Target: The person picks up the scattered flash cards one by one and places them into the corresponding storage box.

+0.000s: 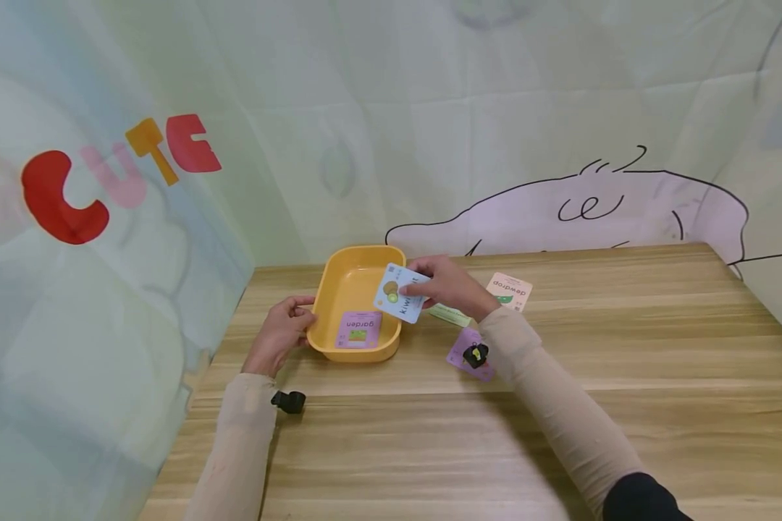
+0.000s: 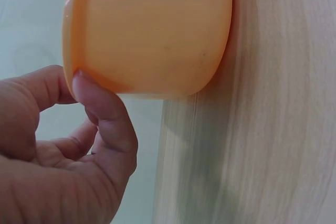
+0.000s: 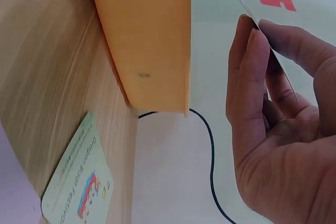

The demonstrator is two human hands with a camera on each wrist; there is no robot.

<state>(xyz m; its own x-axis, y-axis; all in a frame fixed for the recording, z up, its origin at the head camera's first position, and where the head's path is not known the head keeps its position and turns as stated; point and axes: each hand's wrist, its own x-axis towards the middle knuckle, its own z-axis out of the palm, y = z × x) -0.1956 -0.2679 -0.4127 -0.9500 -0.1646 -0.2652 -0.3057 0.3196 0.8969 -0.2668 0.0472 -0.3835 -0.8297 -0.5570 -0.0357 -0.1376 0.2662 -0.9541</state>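
Note:
A yellow-orange plastic tray (image 1: 358, 255) stands near the table's back left, with a purple "garden" card (image 1: 358, 331) lying inside. My left hand (image 1: 279, 333) pinches the tray's left rim between thumb and fingers; the left wrist view shows this grip on the tray wall (image 2: 152, 30) closely. Over the tray's right side, my right hand (image 1: 452, 284) pinches a light blue kiwi fruit card (image 1: 397, 293), tilted in the air. In the right wrist view that card (image 3: 281, 72) appears edge-on between thumb and fingers.
Right of the tray lie a green "Dragon Boat Festival" card (image 3: 81, 182), a pink "dewdrop" card (image 1: 510, 291) and a purple card (image 1: 459, 354), partly covered by the black wrist camera (image 1: 476, 355). A printed cloth (image 1: 378, 145) hangs behind the wooden table (image 1: 391, 449).

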